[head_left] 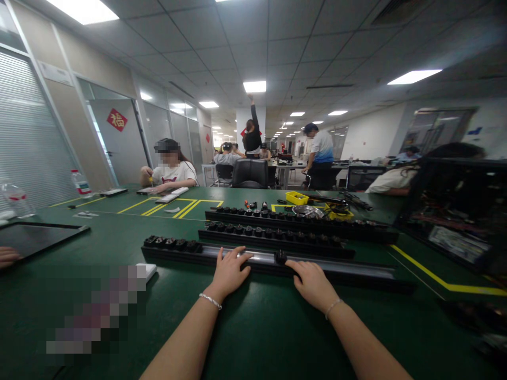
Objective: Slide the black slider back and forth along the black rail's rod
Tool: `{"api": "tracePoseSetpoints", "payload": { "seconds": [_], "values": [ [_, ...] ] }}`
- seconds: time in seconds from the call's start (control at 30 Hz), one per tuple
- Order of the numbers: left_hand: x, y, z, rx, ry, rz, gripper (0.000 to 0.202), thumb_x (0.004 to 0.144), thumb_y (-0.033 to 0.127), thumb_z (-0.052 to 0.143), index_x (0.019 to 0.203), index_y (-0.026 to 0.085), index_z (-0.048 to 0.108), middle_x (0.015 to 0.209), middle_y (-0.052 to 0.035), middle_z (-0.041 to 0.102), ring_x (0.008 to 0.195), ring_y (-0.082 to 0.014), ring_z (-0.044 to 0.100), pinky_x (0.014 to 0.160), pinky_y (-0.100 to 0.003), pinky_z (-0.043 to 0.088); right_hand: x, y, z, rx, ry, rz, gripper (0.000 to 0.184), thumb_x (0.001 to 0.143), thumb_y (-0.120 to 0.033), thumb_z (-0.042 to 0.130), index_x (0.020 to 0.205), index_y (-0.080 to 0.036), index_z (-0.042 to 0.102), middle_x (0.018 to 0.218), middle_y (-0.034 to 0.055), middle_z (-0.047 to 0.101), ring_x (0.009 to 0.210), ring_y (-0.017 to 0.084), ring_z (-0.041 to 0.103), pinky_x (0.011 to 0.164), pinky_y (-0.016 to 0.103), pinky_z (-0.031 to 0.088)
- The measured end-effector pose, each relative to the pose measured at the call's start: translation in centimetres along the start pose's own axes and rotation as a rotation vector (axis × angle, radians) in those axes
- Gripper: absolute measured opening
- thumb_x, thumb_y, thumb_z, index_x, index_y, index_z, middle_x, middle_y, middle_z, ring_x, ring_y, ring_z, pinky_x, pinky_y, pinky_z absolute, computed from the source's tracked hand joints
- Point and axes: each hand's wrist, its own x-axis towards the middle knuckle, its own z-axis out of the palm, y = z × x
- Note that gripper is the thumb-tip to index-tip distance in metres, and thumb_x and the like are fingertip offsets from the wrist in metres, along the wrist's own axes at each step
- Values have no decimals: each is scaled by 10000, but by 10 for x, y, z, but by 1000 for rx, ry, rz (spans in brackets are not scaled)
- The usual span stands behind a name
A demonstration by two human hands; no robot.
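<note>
Nearest to me on the green table lies a long black rail with a pale, shiny channel. Several small black round-topped parts sit in a row at its left end. One lone black part stands in the channel right of the middle. My left hand rests on the rail with its fingers spread, holding nothing. My right hand has its fingers stretched out, with the fingertips at the right side of the lone part. Behind are two more black rails lined with similar parts.
A yellow tray, a metal dish and cables lie behind the rails. An open computer case stands at right. At left are a dark flat panel and another person's hand. A person works across the table.
</note>
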Motion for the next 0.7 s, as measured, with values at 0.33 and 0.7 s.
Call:
{"api": "tracePoseSetpoints", "payload": {
  "seconds": [0.33,0.7],
  "values": [
    [0,0,0,3,-9,-3,334,795,357,483,1124,399,523,1305,32,454,1147,-201,448,1060,-536,59,0,0,1,-2,-9,4,434,765,-149,385,1165,-239,527,1056,52,612,990,177,516,896,344,321],
    [0,-1,1,-10,7,8,325,794,359,481,1114,398,523,1298,30,461,1145,-195,449,1058,-541,49,0,0,0,7,-10,5,431,763,-148,383,1159,-233,530,1050,48,613,989,177,515,900,339,316]
  ]
}}
